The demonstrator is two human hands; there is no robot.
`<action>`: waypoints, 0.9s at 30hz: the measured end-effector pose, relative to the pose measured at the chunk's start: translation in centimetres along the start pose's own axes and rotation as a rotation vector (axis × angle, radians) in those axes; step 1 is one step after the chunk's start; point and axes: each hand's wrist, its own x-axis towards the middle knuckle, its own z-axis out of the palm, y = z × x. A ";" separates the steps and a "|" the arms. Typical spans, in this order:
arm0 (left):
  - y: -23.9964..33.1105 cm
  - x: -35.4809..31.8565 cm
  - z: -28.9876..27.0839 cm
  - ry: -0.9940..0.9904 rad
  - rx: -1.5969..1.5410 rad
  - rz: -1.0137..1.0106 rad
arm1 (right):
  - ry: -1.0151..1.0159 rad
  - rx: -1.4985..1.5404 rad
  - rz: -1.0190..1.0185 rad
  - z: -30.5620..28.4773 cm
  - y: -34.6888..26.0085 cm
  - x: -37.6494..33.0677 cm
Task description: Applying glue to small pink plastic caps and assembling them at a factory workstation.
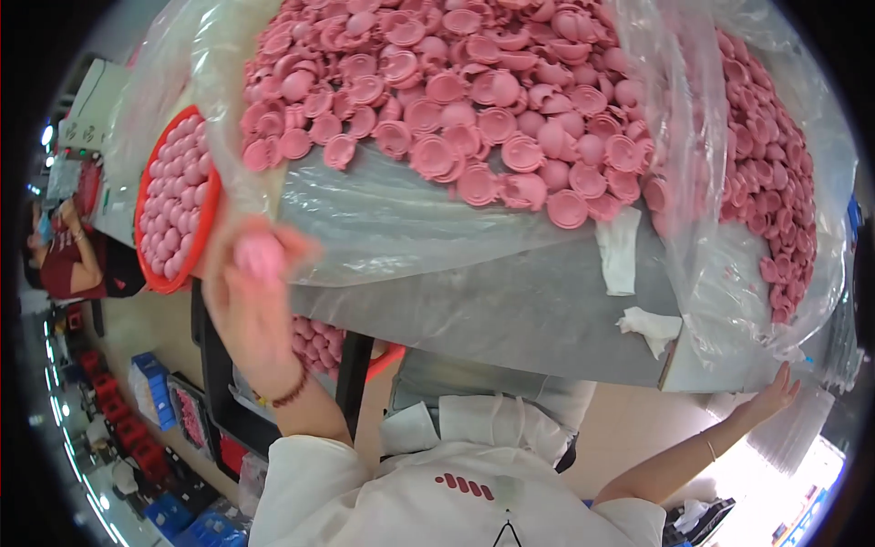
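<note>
My left hand (pixel 241 296), smeared by motion, is closed around a pink ball (pixel 260 255) beside a red basket (pixel 211 217) full of similar pink balls (pixel 173 201). Out at the right end of the table, my right hand (pixel 775 397) has its fingers stretched out near the edge of a clear plastic sheet (pixel 702 283); nothing shows in it. A large heap of pink half-shells and round pieces (pixel 437 109) lies on clear plastic over the grey table (pixel 474 314). Another heap of pink pieces (pixel 766 146) sits on plastic to the right.
White cloth pieces (pixel 620 251) lie near the table's front edge. Below it stands a black frame (pixel 217 365), with more pink balls (pixel 317 346) in a red container under the table. At the far left a person (pixel 68 255) sits at work, with blue bins (pixel 150 392) nearby.
</note>
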 end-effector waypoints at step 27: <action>1.1 10.9 -8.0 -0.153 1.432 0.134 | -0.142 0.647 -0.084 1.4 -8.6 -7.9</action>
